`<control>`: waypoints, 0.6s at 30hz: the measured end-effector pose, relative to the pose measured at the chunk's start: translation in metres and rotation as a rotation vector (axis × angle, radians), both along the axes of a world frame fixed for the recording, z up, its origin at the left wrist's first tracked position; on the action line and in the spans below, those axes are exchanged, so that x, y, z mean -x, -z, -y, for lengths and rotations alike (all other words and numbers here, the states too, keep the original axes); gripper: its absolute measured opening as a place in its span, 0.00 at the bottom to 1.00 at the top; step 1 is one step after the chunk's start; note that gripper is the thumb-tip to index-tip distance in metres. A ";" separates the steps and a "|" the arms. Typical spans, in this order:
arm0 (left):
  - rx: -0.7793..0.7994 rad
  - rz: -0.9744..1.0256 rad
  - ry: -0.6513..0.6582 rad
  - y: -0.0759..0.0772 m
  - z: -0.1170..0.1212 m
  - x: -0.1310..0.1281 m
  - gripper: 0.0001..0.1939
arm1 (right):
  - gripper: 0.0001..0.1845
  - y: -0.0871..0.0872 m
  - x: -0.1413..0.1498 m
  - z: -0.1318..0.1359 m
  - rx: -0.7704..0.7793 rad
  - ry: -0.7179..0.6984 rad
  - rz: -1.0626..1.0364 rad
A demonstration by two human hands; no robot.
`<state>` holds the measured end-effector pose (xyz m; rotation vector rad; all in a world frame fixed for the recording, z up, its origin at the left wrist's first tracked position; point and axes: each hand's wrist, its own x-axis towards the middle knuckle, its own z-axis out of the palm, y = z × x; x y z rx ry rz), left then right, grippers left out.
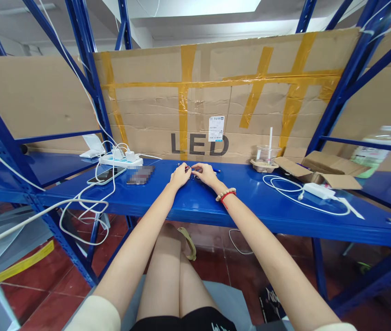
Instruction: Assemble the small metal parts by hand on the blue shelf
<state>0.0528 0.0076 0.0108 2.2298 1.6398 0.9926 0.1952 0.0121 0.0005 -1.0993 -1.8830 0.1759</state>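
Over the middle of the blue shelf top (195, 202), my left hand (180, 174) and my right hand (205, 173) meet almost fingertip to fingertip. The fingers of each are bent and drawn together on something small and dark, too small to name. A short blue object (218, 171), perhaps the end of a pen, pokes out just behind my right hand. Beaded and red bracelets (227, 194) circle my right wrist.
To the left are a white power strip (121, 160) with chargers, a phone (107, 176), a blurred-out flat item (140, 175) and loose cables. Rightward stand a plastic cup with straw (267, 156), a white adapter (319, 191) and an opened carton (335, 168). Cardboard (154, 115) backs the shelf.
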 end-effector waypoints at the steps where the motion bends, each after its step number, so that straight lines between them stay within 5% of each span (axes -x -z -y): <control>1: 0.001 0.013 0.001 0.000 0.000 0.000 0.08 | 0.10 0.000 0.000 0.000 0.008 0.003 -0.010; 13: -0.072 0.440 0.130 0.004 -0.016 -0.003 0.11 | 0.09 -0.004 -0.001 0.000 -0.168 0.156 -0.195; 18: -0.081 0.538 0.131 0.002 -0.015 -0.004 0.12 | 0.13 -0.005 0.000 0.001 -0.132 0.093 -0.226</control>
